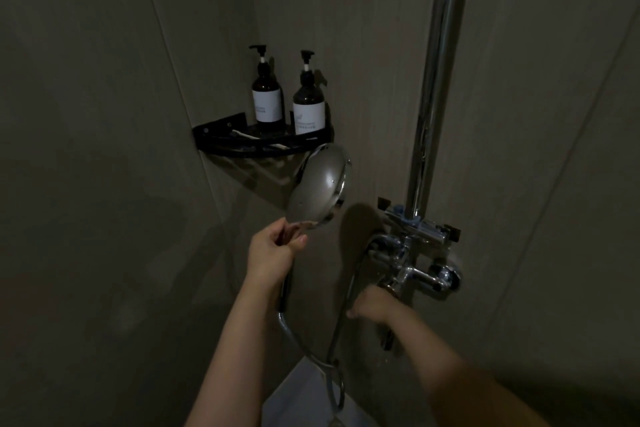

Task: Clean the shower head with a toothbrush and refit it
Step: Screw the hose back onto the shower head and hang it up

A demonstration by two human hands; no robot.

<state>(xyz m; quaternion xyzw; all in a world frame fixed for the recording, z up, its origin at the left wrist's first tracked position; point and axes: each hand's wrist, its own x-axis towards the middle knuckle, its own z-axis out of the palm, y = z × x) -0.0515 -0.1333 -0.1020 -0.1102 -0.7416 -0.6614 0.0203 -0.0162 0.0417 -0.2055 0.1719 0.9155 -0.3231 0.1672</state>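
Shower head [318, 184], chrome, round: held up in the dim stall, in front of the wall corner, just below the black corner shelf [221, 140]. Its domed back faces me; the spray face is turned away toward the wall, so I cannot see the nozzles. It tilts, top edge leaning right.

Left hand [273, 250]: fingers curled and pressed together around the neck of the handle, right under the head; thumb laid across the front. The rest of the handle runs down behind the wrist. I read this as a firm closed grip on the shower head.

Hose [334, 329]: metal, leaves the bottom of the handle, loops low near the frame's lower edge and climbs back up to the mixer valve [412, 270] on the right wall.

Right hand [372, 305]: reaching to the underside of the mixer valve, blurred. It seems to touch the lever or spout there, but I cannot tell whether the fingers are closed on it or only resting against it.

Riser pipe [440, 80]: chrome, rises from the valve to the top of the frame.

On the shelf: two dark pump bottles [266, 94] with white labels, upright, side by side, nearly touching. A pale thin object [247, 135] lies flat on the shelf's left part; too dark to say whether it is the toothbrush.

Light is poor; the walls read as grey panels.
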